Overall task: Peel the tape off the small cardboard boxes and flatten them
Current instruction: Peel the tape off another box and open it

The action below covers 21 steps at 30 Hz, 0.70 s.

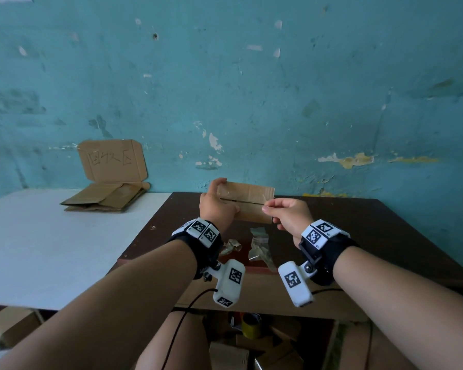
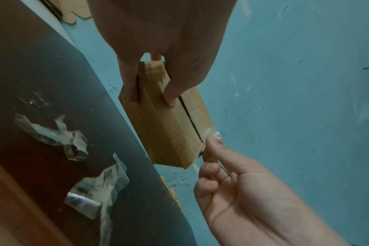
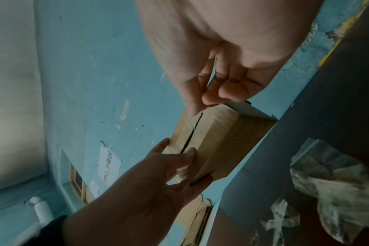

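I hold a small brown cardboard box (image 1: 254, 194) in the air above the far edge of the dark table (image 1: 358, 225). My left hand (image 1: 221, 200) grips its left end, thumb (image 2: 170, 98) on the face beside the open flap seam and fingers (image 2: 130, 90) behind. At the box's right end my right hand (image 1: 267, 208) pinches a strip of clear tape (image 2: 210, 134) between thumb and forefinger, just off the corner. In the right wrist view the pinch (image 3: 203, 99) sits right above the seam of the box (image 3: 219, 138).
Crumpled clear tape scraps (image 1: 259, 248) lie on the dark table beneath my hands. Flattened cardboard (image 1: 104, 200) is stacked on the white table (image 1: 51, 236) at the left, under a cardboard sign (image 1: 112, 161) leaning on the wall. A tape roll (image 1: 250, 325) and boxes sit below the table.
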Motion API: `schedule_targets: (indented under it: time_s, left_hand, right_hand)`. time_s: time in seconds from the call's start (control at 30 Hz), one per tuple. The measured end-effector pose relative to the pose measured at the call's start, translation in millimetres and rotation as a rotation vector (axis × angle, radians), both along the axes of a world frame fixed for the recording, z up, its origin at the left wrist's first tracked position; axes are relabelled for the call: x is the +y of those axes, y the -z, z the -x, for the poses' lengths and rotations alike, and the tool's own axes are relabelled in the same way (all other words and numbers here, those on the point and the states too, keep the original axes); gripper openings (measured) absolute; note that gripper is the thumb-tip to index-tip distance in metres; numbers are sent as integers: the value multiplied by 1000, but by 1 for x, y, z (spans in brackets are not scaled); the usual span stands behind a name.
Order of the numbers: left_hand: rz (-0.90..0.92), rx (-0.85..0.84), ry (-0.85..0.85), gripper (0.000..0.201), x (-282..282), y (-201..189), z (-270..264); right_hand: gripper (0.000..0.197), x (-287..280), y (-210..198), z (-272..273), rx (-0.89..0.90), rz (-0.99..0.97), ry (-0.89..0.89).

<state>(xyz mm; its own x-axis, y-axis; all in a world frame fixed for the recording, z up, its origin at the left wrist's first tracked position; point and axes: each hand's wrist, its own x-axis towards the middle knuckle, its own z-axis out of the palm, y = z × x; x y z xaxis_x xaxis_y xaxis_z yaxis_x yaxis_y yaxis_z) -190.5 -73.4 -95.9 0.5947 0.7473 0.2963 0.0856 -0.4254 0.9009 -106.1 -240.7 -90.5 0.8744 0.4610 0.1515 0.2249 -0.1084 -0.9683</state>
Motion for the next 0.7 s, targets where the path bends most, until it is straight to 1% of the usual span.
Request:
schedule_targets:
  time_s: [0.2,0.3,0.5,0.7]
  left_hand:
    - [21,-6,-37,72,-3,-1,-2]
    - [0,2,-46,71,-3,0,-2]
    - [-29,15,-73,70,-3,-1,-1]
    - [-14,12,-75,70,3,-1,0]
  right_hand:
    - [6,3,0,4,-2,-8,-5]
    - [5,4,3,5,-32,11,-3]
    - [7,9,6,11,-34,17,-13]
    - [7,16,3,20,-95,51,-43]
